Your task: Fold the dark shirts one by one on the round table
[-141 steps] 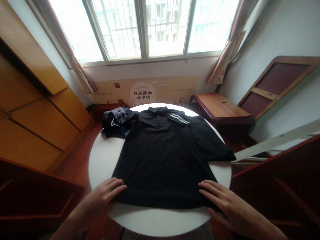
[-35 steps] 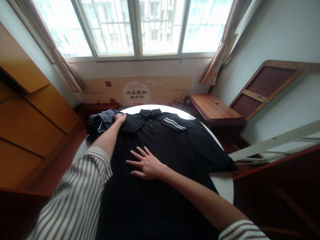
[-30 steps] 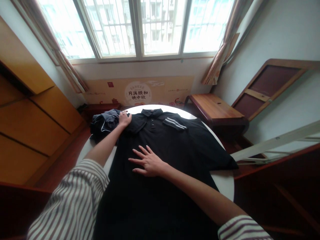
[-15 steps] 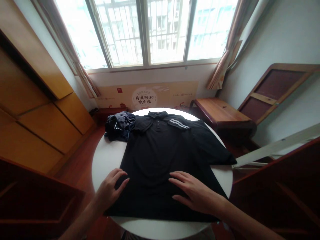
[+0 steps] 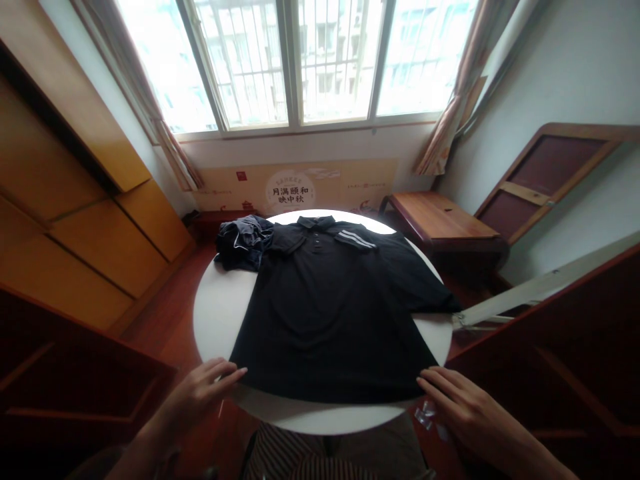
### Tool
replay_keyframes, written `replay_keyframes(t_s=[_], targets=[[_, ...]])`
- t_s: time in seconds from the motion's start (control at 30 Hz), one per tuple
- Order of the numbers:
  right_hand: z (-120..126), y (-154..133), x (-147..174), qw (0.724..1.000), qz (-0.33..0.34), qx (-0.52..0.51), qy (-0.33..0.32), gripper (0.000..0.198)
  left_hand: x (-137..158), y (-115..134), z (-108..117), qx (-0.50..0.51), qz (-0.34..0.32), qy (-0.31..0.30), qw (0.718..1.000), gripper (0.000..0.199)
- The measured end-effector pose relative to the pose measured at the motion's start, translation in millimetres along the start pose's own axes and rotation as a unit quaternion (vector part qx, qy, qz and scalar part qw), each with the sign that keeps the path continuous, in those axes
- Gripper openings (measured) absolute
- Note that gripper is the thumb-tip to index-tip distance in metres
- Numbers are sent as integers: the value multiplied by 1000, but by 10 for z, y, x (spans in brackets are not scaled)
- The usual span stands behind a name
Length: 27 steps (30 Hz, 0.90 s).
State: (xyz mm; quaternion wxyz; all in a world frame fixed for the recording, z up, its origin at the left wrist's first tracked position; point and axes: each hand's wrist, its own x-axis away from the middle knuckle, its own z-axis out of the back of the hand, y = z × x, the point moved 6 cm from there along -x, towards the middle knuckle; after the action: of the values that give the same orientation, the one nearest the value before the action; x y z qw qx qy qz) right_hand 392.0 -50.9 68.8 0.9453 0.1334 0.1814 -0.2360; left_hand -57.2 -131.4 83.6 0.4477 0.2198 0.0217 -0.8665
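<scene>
Where a barred window [image 5: 333,63] spans the top of the frame, a round white table [image 5: 215,313] stands below, bearing a black polo shirt [image 5: 330,320]

The polo shirt lies spread at centre frame, collar toward the window, hem near the table's lower edge; black cloth extends to its right, whether part of the shirt cannot be told. A wooden bench [image 5: 450,217] stands at right, beyond the table. A crumpled dark garment [image 5: 245,243] sits on the table at upper left of the shirt, touching its sleeve. Lower right, the right hand [image 5: 463,403] has its fingers pinched together on one hem corner; lower left, the left hand [image 5: 203,387] has thumb and fingers closed on the other. White stripes [image 5: 357,238] mark a sleeve at upper centre
</scene>
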Motion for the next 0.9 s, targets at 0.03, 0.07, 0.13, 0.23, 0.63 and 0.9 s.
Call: replay_keyframes(t_s=[0.03, 0.07, 0.13, 0.23, 0.63, 0.9], targets=[[19, 4, -14, 1000, 4, 3, 1, 45, 17, -3, 31, 10, 11, 7, 1000, 54], [42, 14, -24, 1000, 5, 2, 5, 45, 54, -6, 63, 19, 20, 17, 999, 56], [87, 36, -21, 1000, 13, -10, 12, 45, 181, -11, 108, 18, 31, 40, 999, 62], [115, 76, 10, 999, 20, -39, 7, 42, 429, -5, 96, -27, 31, 55, 998, 68], [115, 33, -110, 999, 5, -44, -1, 40, 196, -20, -114, -41, 87, 65, 993, 33], [203, 115, 39, 998, 5, -54, 7, 41, 124, 40, -14, 33, 82, 5, 996, 27]])
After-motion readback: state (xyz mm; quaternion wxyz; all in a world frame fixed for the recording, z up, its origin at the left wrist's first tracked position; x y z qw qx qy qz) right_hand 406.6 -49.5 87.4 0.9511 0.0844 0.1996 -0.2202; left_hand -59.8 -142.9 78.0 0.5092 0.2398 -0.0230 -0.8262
